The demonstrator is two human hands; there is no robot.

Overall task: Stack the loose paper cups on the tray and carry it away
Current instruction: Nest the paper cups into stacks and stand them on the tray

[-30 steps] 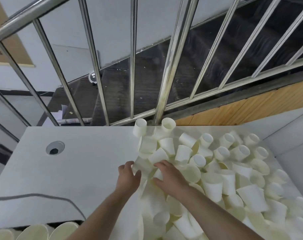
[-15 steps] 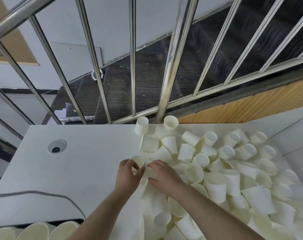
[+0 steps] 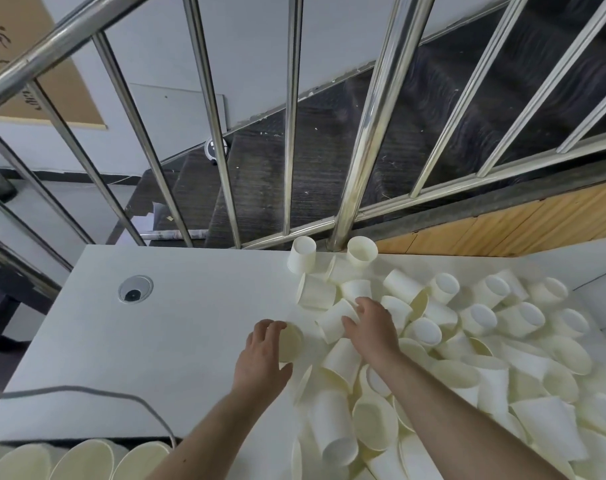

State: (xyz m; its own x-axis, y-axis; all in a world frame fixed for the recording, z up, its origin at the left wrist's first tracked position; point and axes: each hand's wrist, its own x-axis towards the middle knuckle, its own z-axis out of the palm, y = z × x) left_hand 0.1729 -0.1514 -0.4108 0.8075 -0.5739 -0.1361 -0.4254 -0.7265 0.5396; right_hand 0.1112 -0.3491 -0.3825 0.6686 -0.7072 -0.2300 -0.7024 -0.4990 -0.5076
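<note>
Cream paper, near edge: three open cup mouths (image 3: 83,460) side by side at the bottom left, cut off by the frame; whether they sit on a tray cannot be told.
Cable: grey cable (image 3: 87,391) curving over the near part of the white surface (image 3: 156,341).
Loose cups: heap of paper cups (image 3: 468,358) over the right half of the surface, most lying on their sides, some mouth up.
Left hand: left hand (image 3: 263,355) at the left edge of the heap, fingers (image 3: 268,327) curled around one cup (image 3: 289,342) lying on its side, mouth turned right, thumb beneath it.
Right hand: right hand (image 3: 372,327) just beside the left, palm down on the heap; fingers spread, tips touching a tipped cup (image 3: 336,320), not closed on it.
Far cups: two cups (image 3: 301,254) at the far edge of the surface, one bottom up, one mouth up.
Grommet: round cable hole (image 3: 134,289) at far left of the surface.
Beyond: steel railing (image 3: 367,133), dark stairs (image 3: 260,188) behind.
</note>
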